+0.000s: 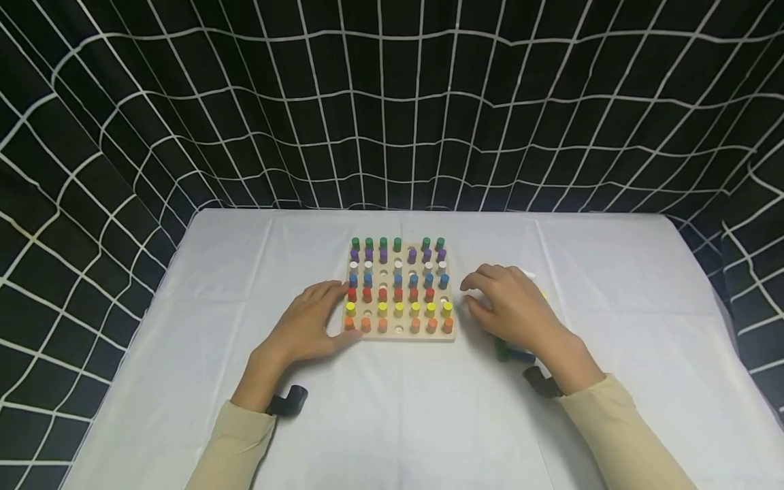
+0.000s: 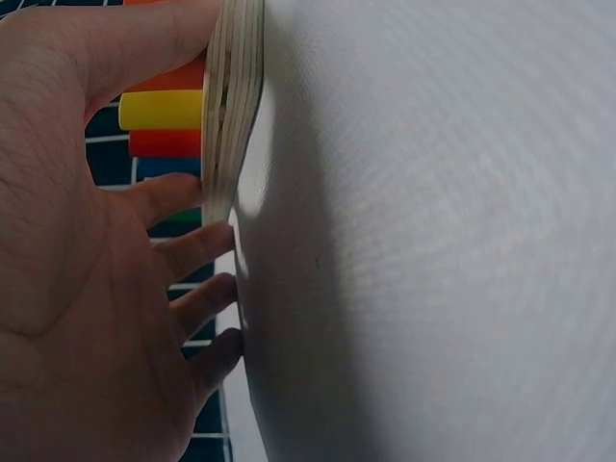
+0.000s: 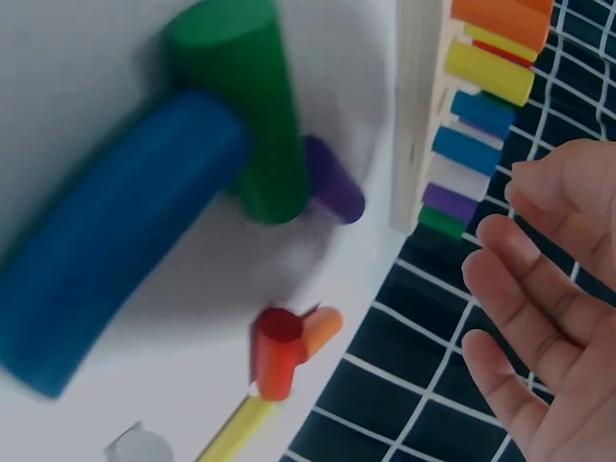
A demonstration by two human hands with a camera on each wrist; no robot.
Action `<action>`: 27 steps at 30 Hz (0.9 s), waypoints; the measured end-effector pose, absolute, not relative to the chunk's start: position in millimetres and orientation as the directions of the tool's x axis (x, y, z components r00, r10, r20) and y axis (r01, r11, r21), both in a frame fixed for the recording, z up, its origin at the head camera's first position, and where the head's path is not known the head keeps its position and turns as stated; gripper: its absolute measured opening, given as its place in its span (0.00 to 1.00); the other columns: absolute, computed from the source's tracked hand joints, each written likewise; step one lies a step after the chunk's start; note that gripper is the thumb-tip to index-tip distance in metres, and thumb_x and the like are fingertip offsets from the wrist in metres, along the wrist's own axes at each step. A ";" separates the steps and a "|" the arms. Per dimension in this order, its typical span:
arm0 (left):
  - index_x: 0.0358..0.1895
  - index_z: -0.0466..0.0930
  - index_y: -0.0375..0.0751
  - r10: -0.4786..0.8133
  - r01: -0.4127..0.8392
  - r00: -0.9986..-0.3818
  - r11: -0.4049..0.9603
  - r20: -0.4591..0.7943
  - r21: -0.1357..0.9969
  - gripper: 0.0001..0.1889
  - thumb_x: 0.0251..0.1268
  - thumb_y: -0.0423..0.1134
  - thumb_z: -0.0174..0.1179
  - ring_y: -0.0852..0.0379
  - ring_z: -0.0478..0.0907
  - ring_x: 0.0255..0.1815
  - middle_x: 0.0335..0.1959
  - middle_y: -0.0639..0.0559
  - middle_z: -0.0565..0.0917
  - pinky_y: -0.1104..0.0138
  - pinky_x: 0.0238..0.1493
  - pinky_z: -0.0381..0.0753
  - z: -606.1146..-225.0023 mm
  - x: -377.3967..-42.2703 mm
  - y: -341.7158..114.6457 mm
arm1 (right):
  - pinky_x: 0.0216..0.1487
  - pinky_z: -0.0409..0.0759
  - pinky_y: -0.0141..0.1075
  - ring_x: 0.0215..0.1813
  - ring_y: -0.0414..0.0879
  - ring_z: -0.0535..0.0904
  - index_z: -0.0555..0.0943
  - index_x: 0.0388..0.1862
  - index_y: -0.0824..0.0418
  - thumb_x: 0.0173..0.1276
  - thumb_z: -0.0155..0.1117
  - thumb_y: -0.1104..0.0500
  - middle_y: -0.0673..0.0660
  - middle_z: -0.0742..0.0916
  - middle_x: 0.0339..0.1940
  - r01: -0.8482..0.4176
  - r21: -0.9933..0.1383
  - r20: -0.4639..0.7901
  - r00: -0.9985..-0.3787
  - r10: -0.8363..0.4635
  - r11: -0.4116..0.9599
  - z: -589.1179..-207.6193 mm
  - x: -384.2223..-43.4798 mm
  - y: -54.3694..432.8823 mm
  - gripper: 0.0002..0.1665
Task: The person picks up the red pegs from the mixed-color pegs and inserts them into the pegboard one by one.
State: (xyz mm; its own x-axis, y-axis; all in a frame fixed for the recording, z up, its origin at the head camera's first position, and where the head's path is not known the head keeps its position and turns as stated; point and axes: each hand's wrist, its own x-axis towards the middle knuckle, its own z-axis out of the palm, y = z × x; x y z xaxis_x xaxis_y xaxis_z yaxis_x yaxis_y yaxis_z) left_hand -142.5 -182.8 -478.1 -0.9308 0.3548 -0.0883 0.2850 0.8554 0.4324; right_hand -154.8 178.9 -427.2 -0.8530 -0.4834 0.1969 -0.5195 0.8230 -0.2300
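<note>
A pale wooden pegboard (image 1: 401,336) lies on the white cloth, with rows of coloured pegs upright in it: green, purple, white, blue, red, yellow and orange. Several holes among the rows are bare. My left hand (image 1: 312,323) rests at the board's left side, thumb at the near left corner and index fingertip at its edge (image 2: 231,106). The other fingers of that hand lie against the cloth, lightly bent. Beside the board's right edge my right hand (image 1: 513,305) hovers over loose pegs, its fingers loosely bent and nothing between them.
Under and around the right hand lie loose pegs: blue (image 3: 125,231), green (image 3: 265,144), purple (image 3: 335,183), red (image 3: 276,356), orange (image 3: 323,330), yellow (image 3: 236,433) and white (image 3: 140,448). A black curtain with a white grid (image 1: 392,102) hangs behind the table (image 1: 392,408).
</note>
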 end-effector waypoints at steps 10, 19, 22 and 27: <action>0.83 0.63 0.45 0.363 0.293 -0.928 0.850 -0.084 0.437 0.49 0.64 0.67 0.63 0.41 0.60 0.86 0.83 0.44 0.68 0.44 0.87 0.59 -478.9 -141.5 -181.7 | 0.64 0.82 0.58 0.54 0.59 0.87 0.88 0.50 0.60 0.68 0.72 0.59 0.58 0.91 0.49 -0.470 -0.237 0.165 -0.882 -0.441 0.850 -436.7 -151.8 197.8 0.13; 0.82 0.64 0.47 0.360 0.283 -0.928 0.849 -0.094 0.447 0.47 0.64 0.66 0.64 0.40 0.59 0.86 0.82 0.44 0.68 0.43 0.87 0.59 -478.5 -141.9 -181.6 | 0.47 0.85 0.54 0.43 0.58 0.88 0.89 0.45 0.60 0.65 0.68 0.61 0.57 0.90 0.38 -0.441 -0.214 0.230 -0.890 -0.394 0.872 -444.9 -146.8 214.5 0.11; 0.82 0.63 0.48 0.358 0.279 -0.928 0.850 -0.103 0.446 0.47 0.64 0.66 0.64 0.41 0.59 0.86 0.83 0.45 0.67 0.43 0.87 0.58 -478.8 -142.1 -182.0 | 0.48 0.86 0.56 0.45 0.61 0.89 0.89 0.46 0.61 0.65 0.67 0.61 0.58 0.90 0.37 -0.414 -0.216 0.212 -0.904 -0.371 0.884 -447.0 -145.5 219.1 0.12; 0.82 0.63 0.48 0.355 0.277 -0.929 0.855 -0.104 0.437 0.47 0.64 0.66 0.64 0.41 0.59 0.86 0.83 0.45 0.67 0.44 0.88 0.58 -478.2 -141.9 -183.6 | 0.41 0.85 0.54 0.37 0.57 0.87 0.89 0.46 0.61 0.68 0.67 0.59 0.59 0.91 0.39 -0.380 -0.207 0.198 -0.919 -0.342 0.902 -450.2 -144.9 222.1 0.11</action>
State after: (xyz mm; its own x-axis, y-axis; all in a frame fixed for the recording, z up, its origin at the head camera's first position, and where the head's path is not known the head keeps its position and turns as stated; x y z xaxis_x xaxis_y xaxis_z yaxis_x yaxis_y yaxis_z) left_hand -141.9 -183.6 -478.2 -0.9291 0.3548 -0.1044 0.2774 0.8554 0.4375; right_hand -144.9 222.1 -450.2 -0.9187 -0.3417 0.1983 -0.3800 0.9015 -0.2070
